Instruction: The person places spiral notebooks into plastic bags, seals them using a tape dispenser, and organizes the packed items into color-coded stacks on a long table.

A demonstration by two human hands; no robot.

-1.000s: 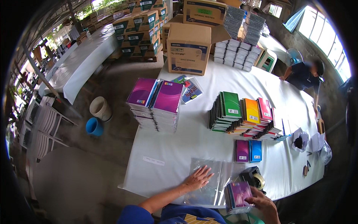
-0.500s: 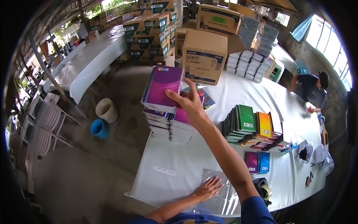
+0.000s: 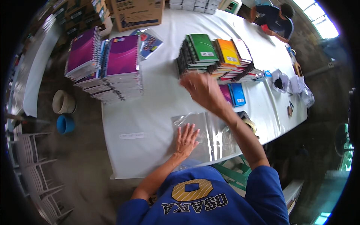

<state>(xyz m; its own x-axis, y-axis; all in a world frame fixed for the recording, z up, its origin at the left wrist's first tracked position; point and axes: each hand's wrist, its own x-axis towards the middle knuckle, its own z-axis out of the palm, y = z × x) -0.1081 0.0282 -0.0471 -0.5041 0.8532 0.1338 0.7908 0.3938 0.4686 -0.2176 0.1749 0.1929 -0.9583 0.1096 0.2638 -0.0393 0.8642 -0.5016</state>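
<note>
Clear plastic bags (image 3: 215, 140) lie at the near edge of the white-covered table, and my left hand (image 3: 186, 139) rests flat on them with its fingers spread. My right hand (image 3: 204, 90) is in the air, just in front of a stack of green spiral notebooks (image 3: 204, 48). Motion blurs its fingers, so I cannot make out whether it holds anything. Beside the green ones stand stacks of orange notebooks (image 3: 228, 52) and others with pale covers. A blue notebook (image 3: 237, 94) and a partly hidden purple one lie nearer. At the left are tall piles of purple spiral notebooks (image 3: 122, 56).
A paper strip (image 3: 131, 135) lies on the table's left part. A tape dispenser (image 3: 249, 125) stands by my right forearm. At the back are a cardboard box (image 3: 137, 15) and stacked notebooks (image 3: 195, 5). Another person (image 3: 275, 20) is at the far right. Buckets (image 3: 65, 123) stand on the floor.
My right hand has left the purple notebook pile and moved right, toward the green notebooks. My left hand stays on the plastic bags. The view has tilted downward.
</note>
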